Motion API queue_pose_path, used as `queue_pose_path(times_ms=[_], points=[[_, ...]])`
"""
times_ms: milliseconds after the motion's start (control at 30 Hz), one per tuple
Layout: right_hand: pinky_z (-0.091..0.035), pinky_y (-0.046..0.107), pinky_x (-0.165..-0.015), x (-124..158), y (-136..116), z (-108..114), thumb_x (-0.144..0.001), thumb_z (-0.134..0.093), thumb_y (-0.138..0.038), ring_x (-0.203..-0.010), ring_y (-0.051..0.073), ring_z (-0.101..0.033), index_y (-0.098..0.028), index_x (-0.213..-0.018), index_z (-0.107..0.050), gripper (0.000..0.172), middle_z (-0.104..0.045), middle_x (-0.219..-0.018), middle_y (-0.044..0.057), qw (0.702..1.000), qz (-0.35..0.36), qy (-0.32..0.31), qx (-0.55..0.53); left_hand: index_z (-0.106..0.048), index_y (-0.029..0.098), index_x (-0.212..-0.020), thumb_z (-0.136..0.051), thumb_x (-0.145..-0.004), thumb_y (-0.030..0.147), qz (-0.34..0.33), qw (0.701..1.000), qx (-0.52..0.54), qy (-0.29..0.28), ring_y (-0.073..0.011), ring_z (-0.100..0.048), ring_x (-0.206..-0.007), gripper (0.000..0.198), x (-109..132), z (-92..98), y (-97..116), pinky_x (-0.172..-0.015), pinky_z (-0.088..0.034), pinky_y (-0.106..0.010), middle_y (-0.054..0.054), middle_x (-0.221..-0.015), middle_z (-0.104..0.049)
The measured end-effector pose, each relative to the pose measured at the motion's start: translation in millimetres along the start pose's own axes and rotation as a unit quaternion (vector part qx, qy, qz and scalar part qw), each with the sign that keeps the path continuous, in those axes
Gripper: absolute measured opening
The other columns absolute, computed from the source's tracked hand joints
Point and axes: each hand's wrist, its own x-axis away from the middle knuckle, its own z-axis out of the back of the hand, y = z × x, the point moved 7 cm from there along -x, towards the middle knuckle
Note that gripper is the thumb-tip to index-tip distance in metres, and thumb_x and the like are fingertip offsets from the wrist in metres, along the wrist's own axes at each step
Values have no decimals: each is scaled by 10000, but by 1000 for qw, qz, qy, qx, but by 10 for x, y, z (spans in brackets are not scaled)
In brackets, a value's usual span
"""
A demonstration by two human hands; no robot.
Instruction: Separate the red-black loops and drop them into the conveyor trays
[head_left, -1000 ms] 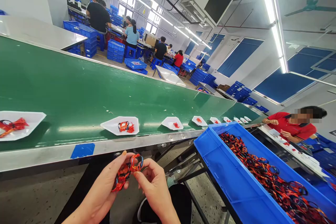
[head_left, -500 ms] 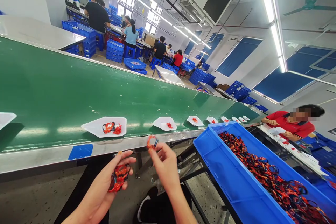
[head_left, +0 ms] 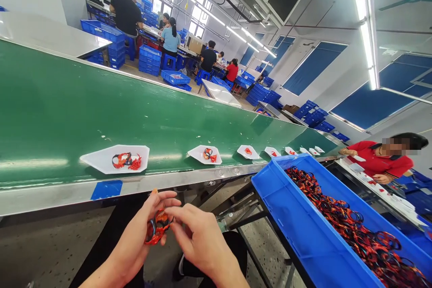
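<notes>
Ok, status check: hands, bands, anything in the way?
Left hand cupping red-and-black bands. Right hand at the same bunch, grip unclear. Metal edge between hands and white trays.

- Red-orange and black bands [head_left: 158, 228]: several slim, looped pieces, overlapping in a loose bunch, their exact number hidden.
- They rest cupped in the left hand [head_left: 137, 231], dark curves showing among the red, with the right hand [head_left: 202, 236] at their right edge.

Bright ceiling tubes [head_left: 367, 42], pale glare streaks on the green belt [head_left: 168, 119]
</notes>
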Motion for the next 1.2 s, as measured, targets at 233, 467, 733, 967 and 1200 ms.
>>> queue_pose_path(times_ms=[233,467,733,967,1200], points=[[-288,196,-470,141,336,-26,-808,-606,-321,-477,71,-378,-201,-775,-610,124,-501,-591,-52,955,-118,10,-272,-613,220,-1014,-508,-790,508,31,992,-70,-97,-157,-516,-691,379,65,-184,-81,-419,-374,-224,-35,-809,-609],[-76,157,-352,302,562,-236,-783,-656,-390,-395,16,-161,-155,-775,-527,268,-378,-552,-81,756,-239,20,-609,-636,196,-948,-531,-783,500,51,988,-79,-123,-110,-391,-532,361,63,-240,-216,-393,-327,-196,-2,-606,-521],[-76,137,-357,318,607,-325,-735,-694,-396,-402,5,-148,-144,-742,-530,301,-373,-553,-79,692,-271,50,-667,-683,178,-860,-571,-765,465,84,988,-36,-124,-109,-392,-556,323,76,-306,-206,-407,-306,-197,-21,-666,-543],[-91,139,-353,314,641,-406,-755,-665,-384,-391,8,-149,-140,-708,-517,289,-376,-533,-80,673,-271,54,-686,-677,189,-919,-578,-769,452,107,988,3,-107,-91,-420,-572,319,-48,-229,-354,-398,-295,-176,-35,-792,-597],[-145,165,-351,76,743,176,-796,-521,-453,-389,38,-184,-173,-783,-516,281,-365,-531,-84,868,-245,134,-411,-662,139,-885,-695,-692,358,170,979,109,-31,-64,-474,-545,294,-106,-160,-451,-373,-353,-144,-25,-765,-596]])
